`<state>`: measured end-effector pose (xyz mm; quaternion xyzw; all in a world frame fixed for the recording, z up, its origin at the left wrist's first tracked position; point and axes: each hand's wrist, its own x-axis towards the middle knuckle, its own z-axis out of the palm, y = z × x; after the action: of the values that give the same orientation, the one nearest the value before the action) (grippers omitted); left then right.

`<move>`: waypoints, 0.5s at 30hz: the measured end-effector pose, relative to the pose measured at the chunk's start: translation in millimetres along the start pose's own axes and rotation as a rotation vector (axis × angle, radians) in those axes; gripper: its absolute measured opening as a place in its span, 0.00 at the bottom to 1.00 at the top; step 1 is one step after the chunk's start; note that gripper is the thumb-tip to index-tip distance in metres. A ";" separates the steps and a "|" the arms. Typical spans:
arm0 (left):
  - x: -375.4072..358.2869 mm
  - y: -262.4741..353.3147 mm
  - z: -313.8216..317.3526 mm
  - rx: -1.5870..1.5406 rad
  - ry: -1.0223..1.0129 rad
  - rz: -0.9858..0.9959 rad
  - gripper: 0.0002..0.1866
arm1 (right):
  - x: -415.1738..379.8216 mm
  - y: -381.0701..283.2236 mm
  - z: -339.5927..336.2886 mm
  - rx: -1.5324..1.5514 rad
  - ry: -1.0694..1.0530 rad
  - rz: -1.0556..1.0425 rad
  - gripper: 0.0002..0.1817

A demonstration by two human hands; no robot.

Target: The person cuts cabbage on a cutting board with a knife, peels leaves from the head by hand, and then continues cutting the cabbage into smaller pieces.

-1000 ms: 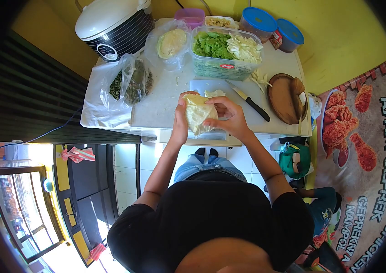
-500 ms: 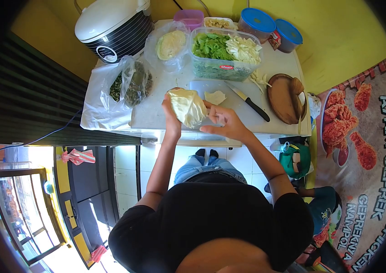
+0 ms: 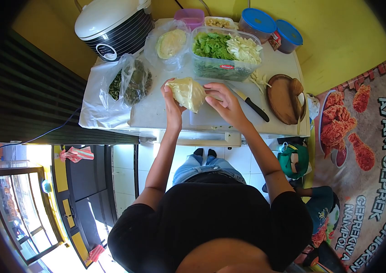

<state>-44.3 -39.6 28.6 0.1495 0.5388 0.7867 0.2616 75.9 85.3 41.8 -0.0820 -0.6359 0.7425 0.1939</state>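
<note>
One cabbage piece (image 3: 187,93) shifted forward and turned since last look, cupped in left hand (image 3: 172,103) over chopping board (image 3: 200,119); right hand (image 3: 228,103) half-open just beside it, contact unclear; knife (image 3: 253,105) lying aside: handling, not cutting, apparently

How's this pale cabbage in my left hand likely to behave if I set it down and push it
The cabbage may rock or roll, since the side in view looks rounded. Its outer leaves probably flex or tear fairly easily, as they look thin and wrinkled. It's likely light enough for one hand: your left hand seems to bear most of it.
</note>
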 end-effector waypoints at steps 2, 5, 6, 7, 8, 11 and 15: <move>-7.6 5.8 2.0 -0.042 -0.015 -0.029 0.33 | -4.6 -12.2 6.4 0.015 -0.004 0.024 0.30; -11.1 13.6 -0.9 -0.180 -0.250 -0.204 0.38 | -8.4 -26.5 6.5 -0.670 -0.163 -0.350 0.43; -12.3 18.0 -1.2 -0.147 -0.335 -0.273 0.39 | -11.7 -30.6 7.5 -0.690 -0.182 -0.329 0.45; -14.0 22.8 -0.7 -0.115 -0.419 -0.344 0.41 | -13.8 -33.7 7.6 -0.709 -0.200 -0.307 0.48; -17.2 29.8 1.3 -0.115 -0.420 -0.344 0.41 | -14.2 -36.1 6.5 -0.709 -0.200 -0.307 0.48; -21.1 39.5 -0.7 -0.005 -0.422 -0.428 0.42 | -16.8 -38.5 5.8 -0.531 -0.215 -0.206 0.47; -21.3 22.5 -12.7 0.256 -0.406 -0.072 0.49 | -17.7 -29.0 4.5 0.037 -0.054 -0.058 0.44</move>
<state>-39.0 -67.9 45.7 0.3173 0.5756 0.6557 0.3715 95.7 77.6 68.7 -0.0399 -0.6293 0.7501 0.1994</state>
